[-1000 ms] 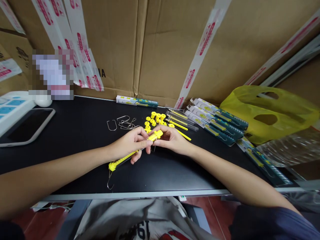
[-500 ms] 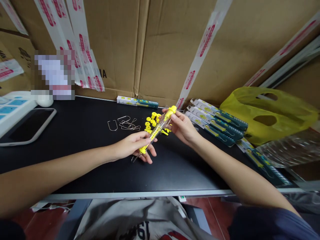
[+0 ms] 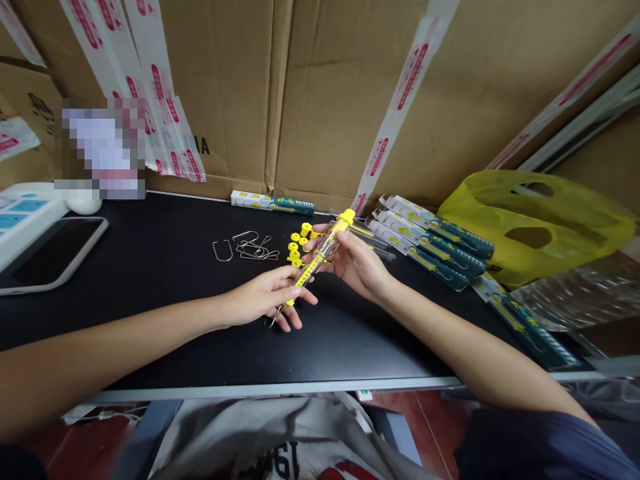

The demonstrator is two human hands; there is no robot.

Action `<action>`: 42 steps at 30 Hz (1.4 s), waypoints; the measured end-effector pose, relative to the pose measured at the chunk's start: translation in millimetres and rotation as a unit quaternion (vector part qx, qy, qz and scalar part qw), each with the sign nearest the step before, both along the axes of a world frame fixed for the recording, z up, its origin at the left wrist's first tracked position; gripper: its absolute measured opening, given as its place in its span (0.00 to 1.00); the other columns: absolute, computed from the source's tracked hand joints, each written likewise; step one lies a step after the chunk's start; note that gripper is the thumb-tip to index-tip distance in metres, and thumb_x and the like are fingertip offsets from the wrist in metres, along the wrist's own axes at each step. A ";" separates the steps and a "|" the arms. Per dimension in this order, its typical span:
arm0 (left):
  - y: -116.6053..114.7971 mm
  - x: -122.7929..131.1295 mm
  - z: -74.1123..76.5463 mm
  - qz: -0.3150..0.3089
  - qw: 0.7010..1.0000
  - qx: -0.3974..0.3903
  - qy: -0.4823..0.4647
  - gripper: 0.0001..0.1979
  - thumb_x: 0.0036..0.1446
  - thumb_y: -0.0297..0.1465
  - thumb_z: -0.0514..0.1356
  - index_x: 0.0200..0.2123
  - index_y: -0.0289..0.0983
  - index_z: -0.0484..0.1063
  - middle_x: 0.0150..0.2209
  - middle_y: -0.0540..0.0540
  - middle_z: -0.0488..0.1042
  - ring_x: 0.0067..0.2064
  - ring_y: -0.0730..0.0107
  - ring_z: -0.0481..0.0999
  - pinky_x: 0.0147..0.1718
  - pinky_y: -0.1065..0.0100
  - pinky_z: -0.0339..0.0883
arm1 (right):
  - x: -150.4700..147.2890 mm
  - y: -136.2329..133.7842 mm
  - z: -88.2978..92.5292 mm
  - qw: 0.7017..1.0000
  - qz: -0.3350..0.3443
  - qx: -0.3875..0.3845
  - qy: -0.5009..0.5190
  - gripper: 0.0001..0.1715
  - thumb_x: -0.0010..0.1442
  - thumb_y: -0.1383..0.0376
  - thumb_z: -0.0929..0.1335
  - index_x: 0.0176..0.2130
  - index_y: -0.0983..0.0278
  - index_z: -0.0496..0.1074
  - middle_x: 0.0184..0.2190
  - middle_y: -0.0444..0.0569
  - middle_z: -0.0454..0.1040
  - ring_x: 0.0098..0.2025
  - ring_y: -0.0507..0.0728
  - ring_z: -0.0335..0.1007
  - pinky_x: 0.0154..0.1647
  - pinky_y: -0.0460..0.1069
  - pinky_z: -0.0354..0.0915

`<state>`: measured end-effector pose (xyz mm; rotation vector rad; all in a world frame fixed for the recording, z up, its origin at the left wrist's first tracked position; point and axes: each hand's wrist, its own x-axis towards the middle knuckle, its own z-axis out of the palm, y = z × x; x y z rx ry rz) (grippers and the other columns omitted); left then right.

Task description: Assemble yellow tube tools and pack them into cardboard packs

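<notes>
Both hands hold a clear tube-shaped spring scale (image 3: pixel 313 265) tilted above the black table. It has a yellow cap at its upper end, a yellow numbered strip inside and a metal hook at the lower end. My left hand (image 3: pixel 273 293) pinches the lower end between thumb and fingers, other fingers spread. My right hand (image 3: pixel 357 260) is closed round the upper part, just below the cap. Behind them lie several small yellow plastic caps (image 3: pixel 295 247), partly hidden by the scale. Left of these is a loose pile of bent metal hooks (image 3: pixel 257 249).
Clear tubes (image 3: pixel 383 249) lie behind my right hand, beside stacked printed boxes (image 3: pixel 430 243). One more box (image 3: pixel 273 203) lies at the back. A yellow plastic bag (image 3: pixel 480 207) is at right; a phone (image 3: pixel 55 252) and a power strip (image 3: pixel 25 207) are at left. Cardboard (image 3: pixel 330 100) walls the back.
My right hand has slid from the yellow cap down onto the clear tube. My left hand stays on the lower end. The view has shifted slightly.
</notes>
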<state>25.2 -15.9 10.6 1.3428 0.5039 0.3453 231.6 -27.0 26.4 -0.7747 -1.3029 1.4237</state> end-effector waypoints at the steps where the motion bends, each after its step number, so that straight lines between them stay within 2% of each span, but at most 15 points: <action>1: -0.5 0.2 0.5 0.001 1.000 0.003 0.001 0.17 0.59 0.39 0.59 0.47 0.37 0.60 0.49 0.38 0.71 0.27 0.76 0.76 0.21 0.74 0.70 | 0.0 0.0 0.2 1.000 -0.006 0.002 -0.001 0.18 0.62 0.53 0.64 0.47 0.60 0.67 0.42 0.49 0.76 0.41 0.56 0.76 0.39 0.52 0.73; 4: -1.9 0.8 1.0 0.011 1.000 0.020 0.003 0.17 0.61 0.39 0.57 0.48 0.37 0.60 0.49 0.37 0.70 0.23 0.81 0.71 0.14 0.80 0.61 | 0.8 1.2 0.1 1.000 -0.022 0.001 -0.003 0.18 0.61 0.53 0.64 0.46 0.61 0.66 0.41 0.49 0.77 0.41 0.57 0.76 0.37 0.52 0.73; 7: -3.0 1.2 1.1 0.016 0.999 0.035 0.002 0.16 0.61 0.38 0.56 0.49 0.36 0.60 0.46 0.40 0.71 0.18 0.86 0.65 0.11 0.81 0.54 | 1.5 2.8 -0.9 0.999 -0.036 0.000 0.001 0.18 0.61 0.52 0.64 0.45 0.61 0.66 0.40 0.49 0.77 0.40 0.57 0.76 0.35 0.51 0.73; 10: -4.4 0.7 3.3 0.013 0.999 0.029 0.004 0.15 0.61 0.36 0.56 0.48 0.36 0.61 0.41 0.44 0.72 0.15 0.90 0.55 0.10 0.81 0.47 | 2.8 5.0 -1.4 0.999 -0.049 -0.003 0.012 0.18 0.61 0.52 0.63 0.44 0.61 0.66 0.39 0.49 0.76 0.40 0.58 0.76 0.32 0.51 0.74; 13: -5.4 0.0 6.7 0.007 1.000 0.011 0.006 0.15 0.61 0.35 0.56 0.49 0.36 0.61 0.33 0.49 0.71 0.15 0.90 0.48 0.10 0.81 0.40 | 7.9 8.9 2.3 0.997 -0.080 0.002 0.013 0.18 0.60 0.52 0.63 0.44 0.61 0.66 0.38 0.48 0.76 0.39 0.57 0.76 0.30 0.50 0.73; 16: -5.2 0.0 8.8 0.002 1.000 0.006 -0.010 0.16 0.61 0.36 0.56 0.50 0.37 0.61 0.27 0.53 0.69 0.14 0.89 0.45 0.11 0.81 0.37 | 15.9 13.7 10.1 0.991 -0.134 0.026 0.017 0.17 0.60 0.52 0.63 0.42 0.61 0.66 0.35 0.46 0.76 0.37 0.55 0.75 0.28 0.47 0.72; 19: -5.0 1.1 8.4 0.028 0.998 -0.006 -0.048 0.17 0.60 0.33 0.55 0.52 0.38 0.59 0.26 0.54 0.70 0.14 0.87 0.46 0.11 0.80 0.41 | 19.4 15.1 15.2 0.989 -0.143 0.047 0.009 0.17 0.60 0.51 0.63 0.41 0.60 0.65 0.34 0.46 0.75 0.35 0.54 0.75 0.25 0.45 0.71; 21: -5.9 2.1 6.0 0.049 0.997 -0.007 -0.067 0.19 0.59 0.31 0.56 0.53 0.37 0.57 0.29 0.51 0.73 0.14 0.86 0.50 0.12 0.78 0.49 | 17.2 13.3 14.6 0.991 -0.120 0.054 -0.010 0.18 0.60 0.50 0.62 0.43 0.60 0.65 0.36 0.46 0.75 0.37 0.55 0.75 0.25 0.46 0.71; 24: -7.9 3.0 -1.2 0.047 0.997 0.014 -0.062 0.22 0.56 0.27 0.57 0.53 0.37 0.55 0.38 0.45 0.76 0.18 0.82 0.64 0.22 0.71 0.64 | 11.1 8.9 10.5 0.994 -0.094 0.056 -0.022 0.19 0.61 0.50 0.62 0.45 0.59 0.64 0.39 0.48 0.75 0.40 0.57 0.75 0.26 0.47 0.73; 26: -8.2 3.2 -6.9 0.043 0.997 0.031 -0.051 0.24 0.53 0.24 0.57 0.53 0.37 0.54 0.42 0.43 0.75 0.24 0.78 0.72 0.30 0.68 0.67 | 7.8 5.8 8.6 0.994 -0.087 0.061 -0.015 0.18 0.61 0.51 0.62 0.45 0.60 0.64 0.39 0.48 0.76 0.41 0.58 0.75 0.27 0.48 0.73; 28: -6.9 3.2 -11.1 0.054 0.996 0.053 -0.047 0.26 0.52 0.22 0.56 0.54 0.38 0.54 0.44 0.43 0.73 0.29 0.76 0.75 0.34 0.67 0.67 | 5.1 2.0 8.3 0.994 -0.082 0.071 -0.011 0.18 0.61 0.51 0.62 0.45 0.60 0.65 0.40 0.49 0.75 0.42 0.58 0.75 0.28 0.48 0.73; 32: -2.0 3.7 -11.0 0.094 0.988 0.101 -0.062 0.28 0.49 0.21 0.57 0.53 0.40 0.57 0.51 0.43 0.66 0.36 0.72 0.78 0.39 0.66 0.68 | -2.4 -9.6 8.9 0.993 -0.065 0.094 -0.030 0.19 0.61 0.50 0.63 0.46 0.60 0.64 0.41 0.50 0.75 0.43 0.59 0.75 0.28 0.49 0.73; 36: -2.7 3.8 -3.7 0.118 0.981 0.122 -0.096 0.28 0.46 0.19 0.56 0.52 0.40 0.59 0.51 0.44 0.66 0.44 0.69 0.74 0.40 0.68 0.69 | -8.8 -17.0 8.5 0.993 -0.046 0.100 -0.037 0.19 0.62 0.50 0.63 0.46 0.60 0.64 0.41 0.50 0.75 0.43 0.58 0.75 0.28 0.48 0.73; 39: -6.5 3.0 -0.1 0.144 0.971 0.167 -0.095 0.29 0.45 0.17 0.54 0.51 0.40 0.61 0.52 0.44 0.66 0.46 0.69 0.73 0.42 0.68 0.69 | -6.8 -13.8 8.9 0.992 -0.067 0.105 -0.015 0.17 0.63 0.52 0.63 0.45 0.60 0.65 0.41 0.50 0.75 0.42 0.57 0.75 0.28 0.47 0.73; 42: -9.3 2.2 0.2 0.158 0.970 0.170 -0.077 0.29 0.44 0.17 0.54 0.51 0.40 0.62 0.53 0.43 0.64 0.44 0.69 0.72 0.38 0.69 0.71 | -1.8 -7.8 9.7 0.990 -0.096 0.107 0.004 0.17 0.62 0.52 0.64 0.45 0.61 0.66 0.40 0.49 0.76 0.42 0.57 0.75 0.27 0.46 0.73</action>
